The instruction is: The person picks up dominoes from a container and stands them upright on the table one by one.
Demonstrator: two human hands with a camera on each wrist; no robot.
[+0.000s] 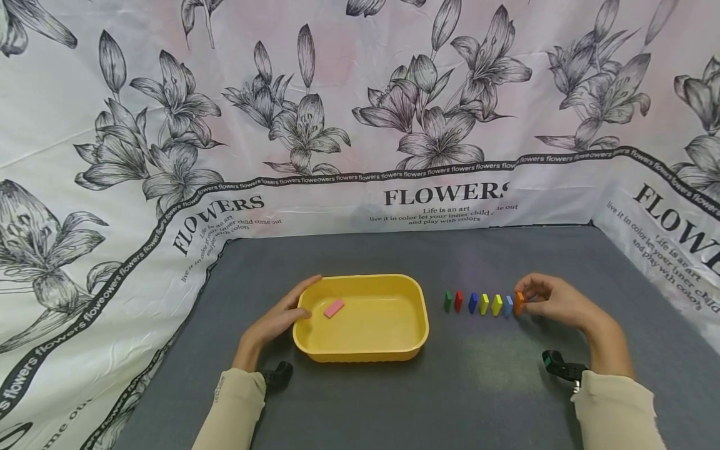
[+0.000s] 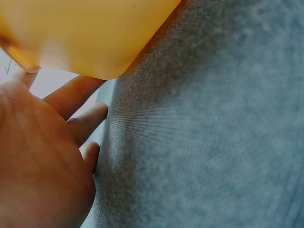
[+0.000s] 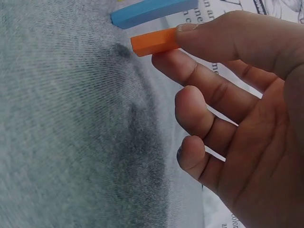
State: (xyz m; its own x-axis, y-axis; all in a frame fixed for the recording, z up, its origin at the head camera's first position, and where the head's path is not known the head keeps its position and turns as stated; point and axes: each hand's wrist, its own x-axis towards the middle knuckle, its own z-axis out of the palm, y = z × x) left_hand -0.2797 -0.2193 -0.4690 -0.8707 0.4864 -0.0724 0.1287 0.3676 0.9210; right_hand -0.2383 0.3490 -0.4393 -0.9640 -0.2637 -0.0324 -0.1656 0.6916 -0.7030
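In the head view my right hand [image 1: 562,304] pinches an orange domino [image 1: 519,304] between thumb and forefinger, at the right end of a row of upright dominoes. The right wrist view shows the other fingers loosely bent, and a light blue domino [image 3: 154,12] just beyond the orange one [image 3: 152,42]. My left hand [image 1: 279,317] holds the left side of a yellow plastic tray [image 1: 360,357], thumb over the rim and fingers outside. A pink domino [image 1: 334,308] lies flat inside the tray. Close up, the tray's wall [image 2: 85,33] touches the left fingers.
Leftward from the light blue domino stand two yellow ones [image 1: 496,305], a blue [image 1: 473,303], a red [image 1: 458,301] and a green [image 1: 447,301]. Dark grey cloth [image 1: 450,400] covers the table. Floral fabric [image 1: 315,206] hangs behind and at both sides.
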